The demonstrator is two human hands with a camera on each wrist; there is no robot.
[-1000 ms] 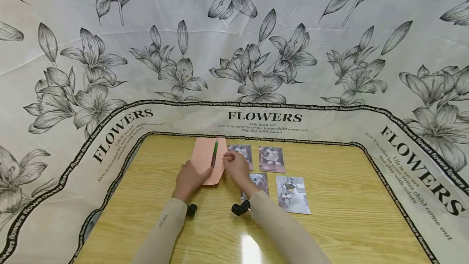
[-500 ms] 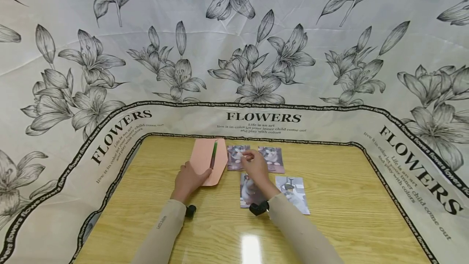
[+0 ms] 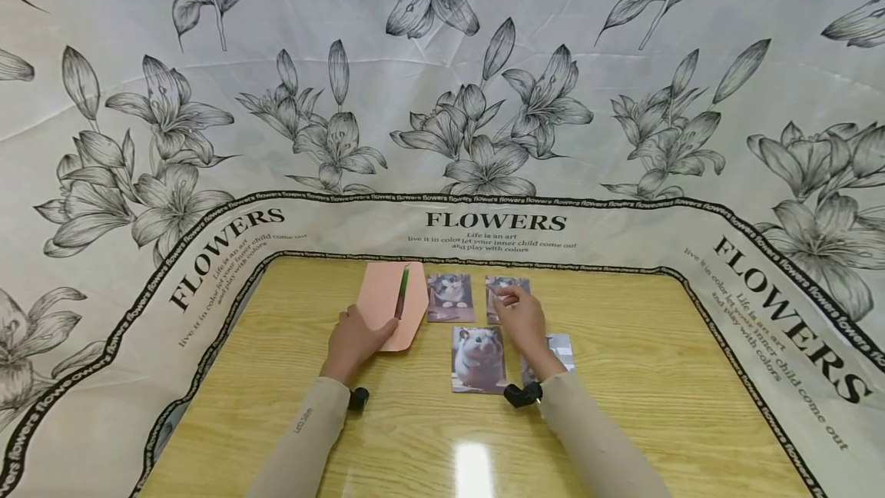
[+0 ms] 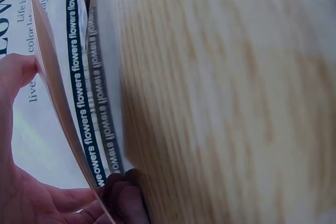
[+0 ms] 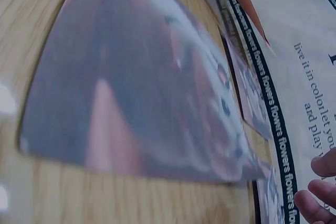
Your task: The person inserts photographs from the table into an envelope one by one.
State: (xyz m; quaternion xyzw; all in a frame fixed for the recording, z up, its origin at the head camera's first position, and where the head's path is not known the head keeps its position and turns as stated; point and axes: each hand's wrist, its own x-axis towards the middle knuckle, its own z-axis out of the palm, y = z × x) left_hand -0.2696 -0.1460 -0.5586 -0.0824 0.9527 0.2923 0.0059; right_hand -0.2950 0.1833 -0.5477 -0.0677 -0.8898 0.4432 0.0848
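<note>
Flowered cloth (image 3: 484,106) backs the table (image 3: 657,375), where the left hand (image 3: 355,338) grips an envelope (image 3: 379,294), a first photo (image 3: 451,298) lies just right of it, a second photo (image 3: 478,360) nearer the person, and the right hand (image 3: 523,321), loosely curled and empty, partly hides a third photo (image 3: 505,282) and a fourth photo (image 3: 562,348).

The left sleeve (image 3: 300,436) is long and beige, with a line of small dark lettering (image 3: 303,420) running along its length, too small to read surely. Near its wrist end sits a compact, rounded black left camera (image 3: 359,399). The right sleeve (image 3: 601,436) is the same plain beige, and the black right camera (image 3: 522,394) there looks longer and more angular
</note>
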